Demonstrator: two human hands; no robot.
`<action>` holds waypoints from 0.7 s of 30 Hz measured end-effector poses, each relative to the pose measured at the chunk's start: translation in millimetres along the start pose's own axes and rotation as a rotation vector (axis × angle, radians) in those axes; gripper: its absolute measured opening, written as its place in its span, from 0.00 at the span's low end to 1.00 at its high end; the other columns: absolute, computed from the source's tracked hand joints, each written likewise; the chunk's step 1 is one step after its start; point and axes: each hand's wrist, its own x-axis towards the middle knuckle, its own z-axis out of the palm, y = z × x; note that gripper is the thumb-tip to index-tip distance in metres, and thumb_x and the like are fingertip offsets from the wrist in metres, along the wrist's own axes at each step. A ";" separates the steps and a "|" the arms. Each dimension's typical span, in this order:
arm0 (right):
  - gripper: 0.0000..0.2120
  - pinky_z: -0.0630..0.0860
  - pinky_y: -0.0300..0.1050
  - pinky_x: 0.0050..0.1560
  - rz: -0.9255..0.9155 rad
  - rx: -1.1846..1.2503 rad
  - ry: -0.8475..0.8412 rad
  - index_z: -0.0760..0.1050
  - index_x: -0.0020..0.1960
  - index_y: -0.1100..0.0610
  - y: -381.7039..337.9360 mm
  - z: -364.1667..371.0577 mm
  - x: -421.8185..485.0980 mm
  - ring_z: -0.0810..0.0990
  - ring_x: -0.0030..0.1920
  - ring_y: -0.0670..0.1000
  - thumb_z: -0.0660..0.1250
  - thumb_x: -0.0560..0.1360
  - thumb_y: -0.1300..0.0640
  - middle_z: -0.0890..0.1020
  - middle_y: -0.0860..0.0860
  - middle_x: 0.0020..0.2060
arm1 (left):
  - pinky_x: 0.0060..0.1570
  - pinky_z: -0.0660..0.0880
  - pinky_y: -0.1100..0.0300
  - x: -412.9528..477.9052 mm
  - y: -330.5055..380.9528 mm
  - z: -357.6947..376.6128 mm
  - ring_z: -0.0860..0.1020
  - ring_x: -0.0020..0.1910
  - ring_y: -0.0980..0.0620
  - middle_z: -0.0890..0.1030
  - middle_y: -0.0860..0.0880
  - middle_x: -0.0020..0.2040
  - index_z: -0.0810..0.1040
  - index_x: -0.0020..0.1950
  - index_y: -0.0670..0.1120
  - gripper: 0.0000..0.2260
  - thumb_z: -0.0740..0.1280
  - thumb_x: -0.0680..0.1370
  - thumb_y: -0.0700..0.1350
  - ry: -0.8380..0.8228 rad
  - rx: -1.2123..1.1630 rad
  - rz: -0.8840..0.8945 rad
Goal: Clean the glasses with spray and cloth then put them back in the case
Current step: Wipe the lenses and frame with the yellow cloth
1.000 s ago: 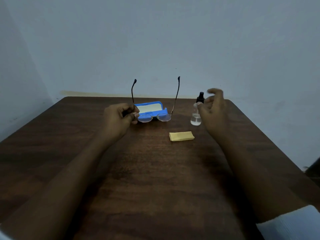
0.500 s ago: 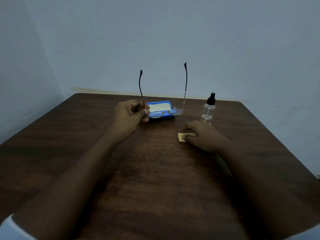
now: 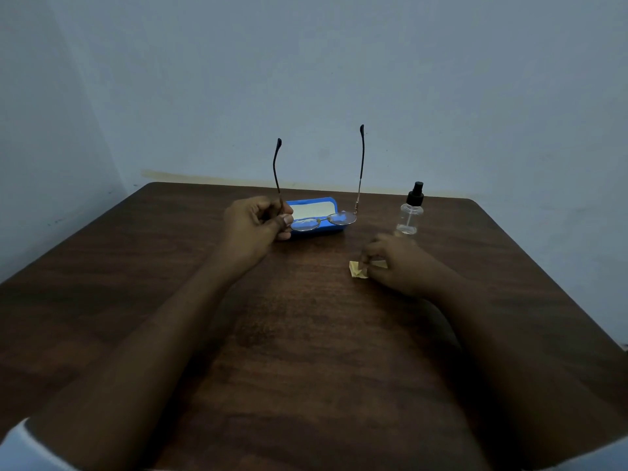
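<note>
- Left hand (image 3: pixel 255 222): fingers and thumb curled round one side arm of the glasses (image 3: pixel 323 222), close to the hinge, holding them up.
- Glasses: a thin metal wire frame with two oval clear lenses, reaching out to the right of the left hand. Both slim side arms stand upright and end in dark, slightly curved tips.
- Case (image 3: pixel 331 203): just behind the left hand's fingertips, lying open on the surface (image 3: pixel 306 351). It is a blue oblong with rounded corners, and a pale, smooth lining shows inside. The lenses sit in front of it in this view; whether they touch it cannot be told.
- Cloth (image 3: pixel 356 269): a small, soft yellow piece, creased and bunched, on the surface under the right hand's fingertips.
- Right hand (image 3: pixel 397 263): palm down, fingers bent, pinching the cloth.
- Spray bottle (image 3: pixel 409 215): upright just beyond the right hand, clear round plastic with a black pump top. A thin tube shows inside; how much liquid it holds is hard to tell.
- Surface: dark brown wood grain, smooth, with rounded far corners.
</note>
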 end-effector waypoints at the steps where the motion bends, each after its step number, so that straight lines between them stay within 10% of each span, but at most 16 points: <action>1: 0.02 0.75 0.55 0.59 -0.007 0.002 -0.005 0.79 0.50 0.46 0.8 0.2 0.0 0.75 0.58 0.54 0.68 0.79 0.52 0.78 0.48 0.53 | 0.45 0.84 0.57 0.1 -0.9 -0.1 0.86 0.40 0.48 0.86 0.41 0.47 0.84 0.44 0.46 0.09 0.71 0.80 0.33 -0.002 -0.005 0.000; 14: 0.10 0.73 0.43 0.41 0.093 1.187 0.270 0.80 0.43 0.55 -21.6 -33.5 -20.1 0.76 0.40 0.47 0.66 0.81 0.62 0.81 0.48 0.38 | 0.45 0.85 0.60 1.4 -0.7 -0.1 0.85 0.40 0.50 0.85 0.36 0.47 0.84 0.46 0.38 0.04 0.71 0.80 0.32 0.039 -0.034 0.000; 21: 0.04 0.73 0.41 0.41 0.061 0.468 0.295 0.81 0.54 0.51 -26.0 -45.6 -24.8 0.80 0.41 0.46 0.70 0.80 0.56 0.84 0.48 0.39 | 0.49 0.85 0.51 1.1 -2.5 -1.8 0.86 0.39 0.51 0.86 0.42 0.45 0.83 0.41 0.47 0.11 0.72 0.79 0.33 0.036 -0.023 0.006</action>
